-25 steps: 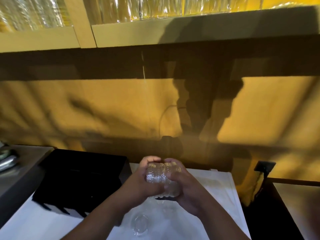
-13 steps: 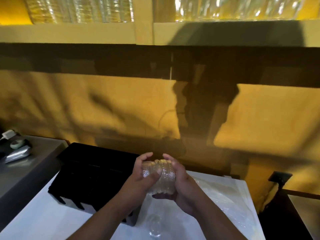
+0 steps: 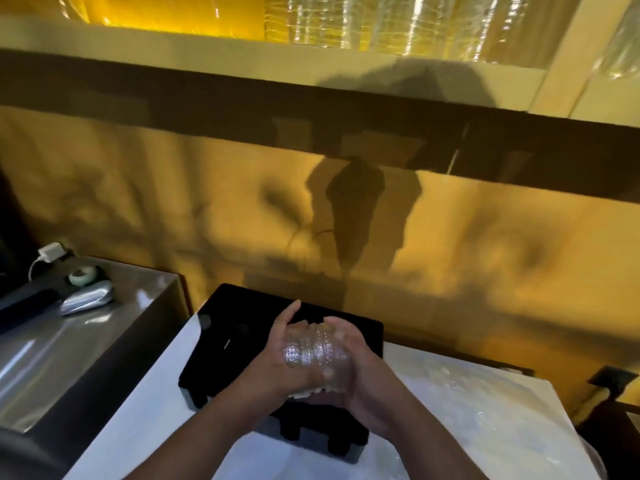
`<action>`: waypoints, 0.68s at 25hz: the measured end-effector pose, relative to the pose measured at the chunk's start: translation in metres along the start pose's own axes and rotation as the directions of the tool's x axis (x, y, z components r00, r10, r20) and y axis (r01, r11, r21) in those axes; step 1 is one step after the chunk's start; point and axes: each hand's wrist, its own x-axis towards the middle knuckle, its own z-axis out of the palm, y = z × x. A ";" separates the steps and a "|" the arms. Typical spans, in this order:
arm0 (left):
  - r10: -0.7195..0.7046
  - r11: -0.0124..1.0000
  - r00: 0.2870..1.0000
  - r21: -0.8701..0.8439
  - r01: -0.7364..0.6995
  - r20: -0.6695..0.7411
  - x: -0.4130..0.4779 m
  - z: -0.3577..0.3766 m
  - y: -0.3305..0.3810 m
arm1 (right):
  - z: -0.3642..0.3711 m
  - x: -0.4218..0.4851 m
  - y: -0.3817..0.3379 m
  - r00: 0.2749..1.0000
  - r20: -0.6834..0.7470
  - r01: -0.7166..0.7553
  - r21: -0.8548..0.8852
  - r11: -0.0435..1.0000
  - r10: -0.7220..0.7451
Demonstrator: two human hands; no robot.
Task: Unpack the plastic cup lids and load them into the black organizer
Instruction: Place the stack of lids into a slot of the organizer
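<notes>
Lid stack [image 3: 311, 353] now over black organizer [image 3: 235, 327] | left hand [image 3: 275, 367], right hand [image 3: 369, 374] grasp it | clear, ribbed, glinting

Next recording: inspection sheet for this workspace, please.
Surface: white table, lit unevenly.
Job's things: stack of lids held over the black organizer; its inside too dark to read.
Clutter: plastic wrap on the table; tape roll and silver packet on the side counter.
Grippers: left hand and right hand both grip the stack.
Cables: white charger with cord on the counter.
Surroundings: yellow wall; shelf of clear cups above.
</notes>
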 end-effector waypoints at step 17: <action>-0.040 0.988 0.999 0.149 0.035 0.030 0.008 -0.001 -0.004 | -0.002 -0.001 0.006 0.999 -0.032 0.006 -0.090 0.996 -0.009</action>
